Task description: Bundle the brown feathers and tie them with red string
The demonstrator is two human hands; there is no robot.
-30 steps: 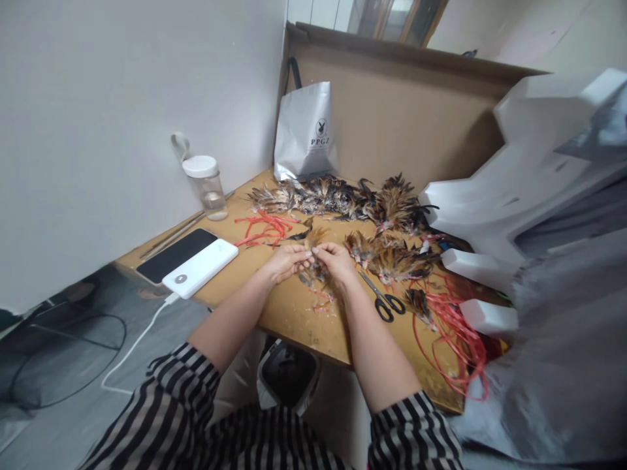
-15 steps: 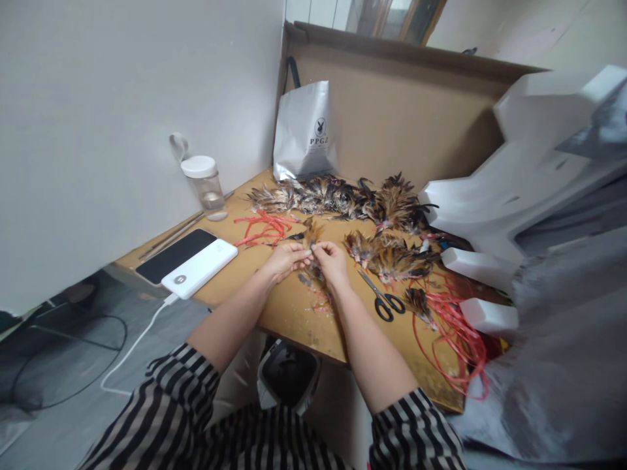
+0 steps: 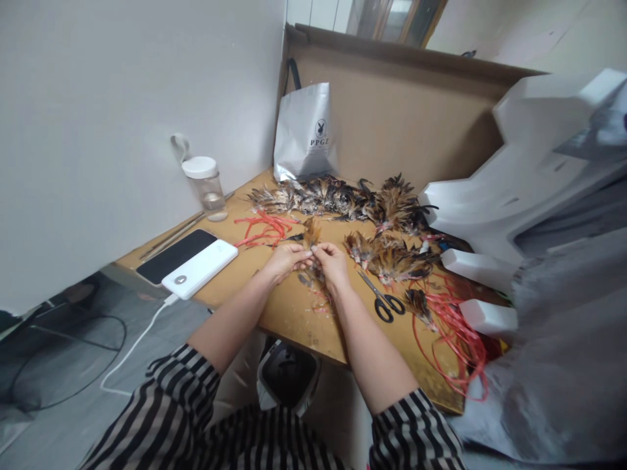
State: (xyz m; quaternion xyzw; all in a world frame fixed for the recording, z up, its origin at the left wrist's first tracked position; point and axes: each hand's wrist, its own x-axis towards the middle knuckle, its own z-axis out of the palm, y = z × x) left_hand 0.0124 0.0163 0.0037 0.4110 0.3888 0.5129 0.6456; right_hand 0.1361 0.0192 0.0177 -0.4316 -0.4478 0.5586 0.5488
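Note:
My left hand (image 3: 288,262) and my right hand (image 3: 331,261) meet fingertip to fingertip over the wooden table (image 3: 298,326). Both are closed in a pinch at the base of a small bunch of brown feathers (image 3: 312,232), whose tips point away from me. The exact grip of each fingertip is too small to make out. Loose feather scraps and red bits (image 3: 321,299) lie below my hands. Red string (image 3: 267,228) is behind my left hand. To the right of my right hand are feather bundles (image 3: 392,256) and black-handled scissors (image 3: 386,301).
A long row of feather bundles (image 3: 333,196) lies at the back before a silver bag (image 3: 304,134). On the left are a bottle (image 3: 208,189), a phone (image 3: 171,254) and a white power bank (image 3: 200,269). Red strings (image 3: 458,326) and white foam (image 3: 490,318) are at the right.

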